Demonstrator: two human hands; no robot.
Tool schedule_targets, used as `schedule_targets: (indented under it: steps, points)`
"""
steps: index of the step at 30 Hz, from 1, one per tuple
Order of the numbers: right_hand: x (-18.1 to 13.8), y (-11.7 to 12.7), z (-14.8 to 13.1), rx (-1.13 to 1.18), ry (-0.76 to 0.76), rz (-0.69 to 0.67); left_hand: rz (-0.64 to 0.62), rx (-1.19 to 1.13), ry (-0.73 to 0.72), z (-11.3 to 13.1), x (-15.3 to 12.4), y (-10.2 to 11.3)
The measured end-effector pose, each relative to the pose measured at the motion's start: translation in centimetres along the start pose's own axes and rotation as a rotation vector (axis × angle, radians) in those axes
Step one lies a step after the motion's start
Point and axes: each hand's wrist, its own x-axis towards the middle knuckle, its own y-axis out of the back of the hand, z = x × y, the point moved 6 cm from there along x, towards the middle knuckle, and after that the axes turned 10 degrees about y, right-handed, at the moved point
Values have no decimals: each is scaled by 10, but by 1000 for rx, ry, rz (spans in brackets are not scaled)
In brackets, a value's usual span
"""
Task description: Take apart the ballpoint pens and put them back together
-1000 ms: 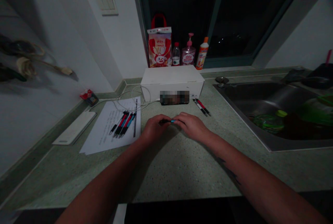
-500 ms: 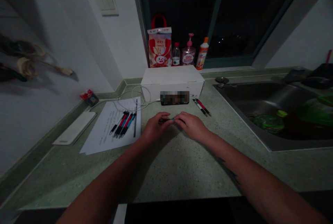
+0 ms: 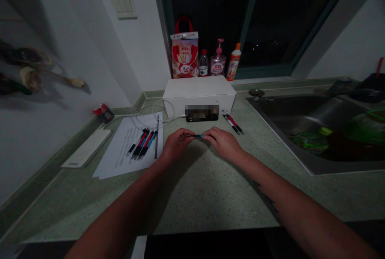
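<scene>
Two hands (image 3: 223, 142) hold one pen (image 3: 197, 136), two more pens (image 3: 235, 124) lie near one box (image 3: 198, 87), and at least four (image 3: 148, 145) on paper (image 3: 120, 152).

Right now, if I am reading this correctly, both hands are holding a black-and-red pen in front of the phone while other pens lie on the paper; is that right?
Not quite: the head view shows that the pen between the left hand and right hand is black and blue, not black and red. Both hands do hold it in front of the phone, and other pens lie on the paper.
</scene>
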Motion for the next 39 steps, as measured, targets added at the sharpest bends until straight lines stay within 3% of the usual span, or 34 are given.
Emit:
schedule_targets:
  steps: [4,8,12,16,21,39]
  points:
    - [0,0,-1,-1,5,0,-7,-63,74,-5,2,1]
    - [-1,-1,-1,0,13,-6,7,-25,3,0,1,2]
    - [-1,-2,-1,-8,26,-7,23,-37,87,-4,1,2]
    - [-1,-3,0,-13,34,-13,17,-11,21,0,1,2]
    - [-2,-3,0,-21,47,-7,-16,20,91,-6,1,-1]
    - [-1,0,-3,-7,23,-6,-15,45,36,-3,2,3]
